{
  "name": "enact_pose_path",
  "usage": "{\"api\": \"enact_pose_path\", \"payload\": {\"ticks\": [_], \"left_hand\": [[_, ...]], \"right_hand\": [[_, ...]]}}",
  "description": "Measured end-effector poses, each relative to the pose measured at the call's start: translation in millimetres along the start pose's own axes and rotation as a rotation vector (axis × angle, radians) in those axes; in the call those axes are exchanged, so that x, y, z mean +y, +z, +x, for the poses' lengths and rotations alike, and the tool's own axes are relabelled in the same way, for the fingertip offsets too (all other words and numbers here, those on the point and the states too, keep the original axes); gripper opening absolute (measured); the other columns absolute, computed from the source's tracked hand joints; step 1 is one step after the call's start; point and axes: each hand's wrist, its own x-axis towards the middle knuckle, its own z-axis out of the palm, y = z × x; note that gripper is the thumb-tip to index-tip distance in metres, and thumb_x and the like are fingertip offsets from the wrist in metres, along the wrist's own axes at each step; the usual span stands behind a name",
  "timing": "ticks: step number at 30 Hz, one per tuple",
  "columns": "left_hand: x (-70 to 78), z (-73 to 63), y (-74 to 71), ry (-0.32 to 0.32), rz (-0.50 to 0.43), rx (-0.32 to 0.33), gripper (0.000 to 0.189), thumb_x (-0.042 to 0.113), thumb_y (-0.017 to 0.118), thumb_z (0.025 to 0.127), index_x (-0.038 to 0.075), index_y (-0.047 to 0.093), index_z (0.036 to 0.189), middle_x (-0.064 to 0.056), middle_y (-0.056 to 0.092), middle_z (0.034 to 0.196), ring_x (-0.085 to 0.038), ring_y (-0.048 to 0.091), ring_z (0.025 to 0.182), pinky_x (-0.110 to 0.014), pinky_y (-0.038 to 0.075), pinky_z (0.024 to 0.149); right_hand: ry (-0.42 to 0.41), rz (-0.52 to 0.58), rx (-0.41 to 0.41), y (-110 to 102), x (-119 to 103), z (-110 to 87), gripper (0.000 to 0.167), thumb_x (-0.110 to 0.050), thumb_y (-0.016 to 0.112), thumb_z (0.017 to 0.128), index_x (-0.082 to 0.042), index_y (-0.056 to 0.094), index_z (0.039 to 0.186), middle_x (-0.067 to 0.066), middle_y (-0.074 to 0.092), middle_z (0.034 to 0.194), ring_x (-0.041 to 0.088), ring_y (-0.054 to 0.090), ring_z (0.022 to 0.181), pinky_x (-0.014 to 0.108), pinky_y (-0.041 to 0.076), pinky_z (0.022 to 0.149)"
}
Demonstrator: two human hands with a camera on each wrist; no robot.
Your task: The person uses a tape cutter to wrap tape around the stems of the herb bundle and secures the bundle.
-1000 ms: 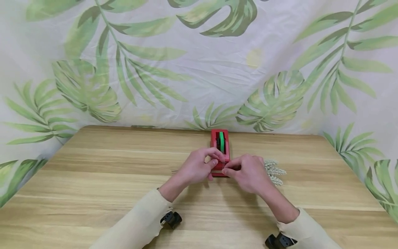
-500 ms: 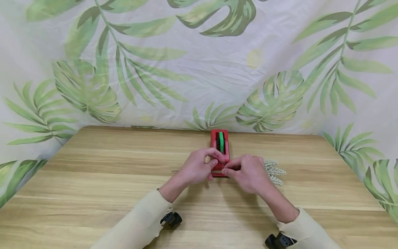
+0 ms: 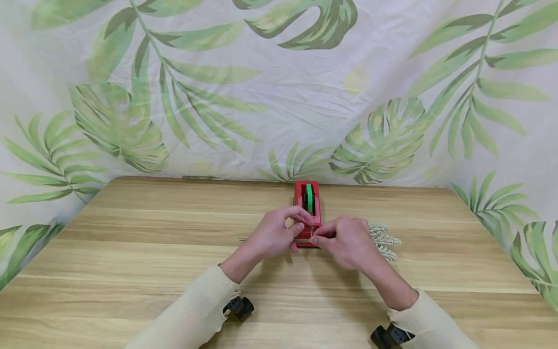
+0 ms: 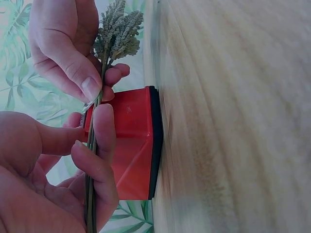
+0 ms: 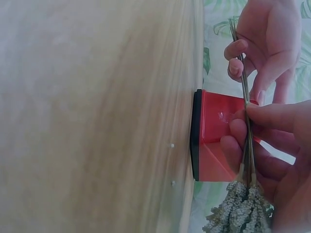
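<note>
A bunch of dried flowers with grey-white clustered heads [image 3: 383, 238] lies crosswise over the front of a red tape dispenser [image 3: 317, 209]. In the left wrist view, my left hand [image 4: 53, 170] has its lower fingers curled round the thin stems [image 4: 89, 199], while its thumb and index fingertips reach to the serrated cutter. My right hand [image 3: 348, 242] pinches the stems closer to the heads; in the right wrist view its thumb presses them against the fingers. A small clear strip, like tape, shows by the right thumb tip at the cutter.
A green tape roll [image 3: 310, 196] sits in the dispenser, near the back edge of the wooden table [image 3: 174, 218]. Two tiny white bits [image 5: 172, 145] lie on the tabletop. A leaf-patterned cloth [image 3: 305, 106] hangs behind.
The hands and flowers hold nearly the same place; the head view shifts slightly. A thin pale line now shows between the fingertips and the dispenser's cutter.
</note>
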Motion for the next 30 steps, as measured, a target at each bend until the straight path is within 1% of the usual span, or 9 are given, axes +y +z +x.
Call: {"api": "enact_pose_path", "payload": {"ticks": [12,13,16,17,20,23,25,28,30], "left_hand": [[1.0,-0.2,0.2,-0.013,0.001,0.012,0.022,0.005,0.060,0.106,0.020,0.076,0.111,-0.016,0.073,0.113,-0.033,0.070,0.059,-0.023,0.037,0.045],[1.3,-0.3,0.2,-0.013,0.001,0.014,0.022,0.005,0.061,0.106,0.020,0.076,0.111,-0.016,0.073,0.115,-0.032,0.070,0.058,-0.023,0.037,0.045],[1.6,-0.1,0.0,-0.005,0.011,0.016,0.021,0.005,0.061,0.106,0.019,0.076,0.110,-0.013,0.073,0.123,-0.030,0.069,0.055,-0.023,0.039,0.047],[1.5,0.0,-0.2,-0.002,0.014,0.017,0.021,0.005,0.061,0.106,0.019,0.076,0.110,-0.012,0.073,0.126,-0.029,0.069,0.054,-0.023,0.039,0.047],[1.3,0.0,-1.0,0.001,0.015,0.016,0.021,0.005,0.061,0.106,0.019,0.077,0.110,-0.010,0.074,0.125,-0.029,0.068,0.053,-0.023,0.038,0.046],[1.1,0.0,-1.9,-0.004,0.005,0.011,0.023,0.006,0.060,0.107,0.021,0.077,0.109,-0.009,0.074,0.118,-0.031,0.068,0.055,-0.023,0.036,0.044],[1.0,-0.3,-2.2,0.000,-0.005,0.008,0.023,0.005,0.061,0.106,0.021,0.077,0.110,-0.010,0.073,0.114,-0.032,0.068,0.055,-0.023,0.038,0.045],[1.3,-0.5,-2.5,0.019,-0.005,0.009,0.021,0.005,0.062,0.105,0.019,0.075,0.115,-0.011,0.073,0.115,-0.032,0.068,0.055,-0.024,0.045,0.048],[3.1,-1.5,-3.6,0.028,0.004,0.015,0.019,0.008,0.064,0.105,0.018,0.072,0.118,-0.010,0.071,0.117,-0.032,0.069,0.055,-0.025,0.047,0.050]], "right_hand": [[0.003,0.017,-0.023,-1,0,0.8,0.011,-0.023,0.077,0.097,-0.022,0.087,0.095,-0.005,0.084,0.093,0.023,0.076,0.107,0.053,0.034,0.097],[0.005,0.017,-0.026,-1,0,0.9,0.010,-0.023,0.078,0.097,-0.022,0.087,0.094,-0.006,0.084,0.093,0.022,0.076,0.106,0.052,0.034,0.097],[0.018,0.030,-0.066,-1,-1,0.2,0.009,-0.024,0.079,0.095,-0.023,0.087,0.092,-0.008,0.083,0.091,0.018,0.075,0.100,0.044,0.043,0.091],[0.016,0.028,-0.069,-1,-2,0.0,0.008,-0.025,0.080,0.095,-0.024,0.087,0.092,-0.009,0.083,0.091,0.017,0.074,0.099,0.044,0.043,0.091],[0.006,0.034,-0.054,-4,-4,-1.2,0.008,-0.025,0.080,0.095,-0.024,0.087,0.092,-0.009,0.083,0.090,0.016,0.075,0.097,0.046,0.044,0.096],[-0.015,0.021,-0.009,-9,-5,-2.1,0.009,-0.025,0.079,0.096,-0.024,0.087,0.092,-0.009,0.083,0.089,0.017,0.077,0.099,0.056,0.033,0.105],[-0.028,0.016,-0.013,-11,-6,-3.3,0.009,-0.025,0.079,0.096,-0.024,0.087,0.093,-0.009,0.083,0.089,0.018,0.078,0.099,0.058,0.032,0.108],[-0.045,0.011,-0.042,-14,-5,-4.3,0.009,-0.026,0.078,0.097,-0.023,0.087,0.094,-0.009,0.083,0.090,0.016,0.076,0.098,0.060,0.032,0.109],[-0.042,0.028,-0.061,-16,-5,-4.6,0.009,-0.026,0.078,0.097,-0.022,0.086,0.095,-0.008,0.082,0.090,0.014,0.074,0.093,0.054,0.042,0.104]]}}
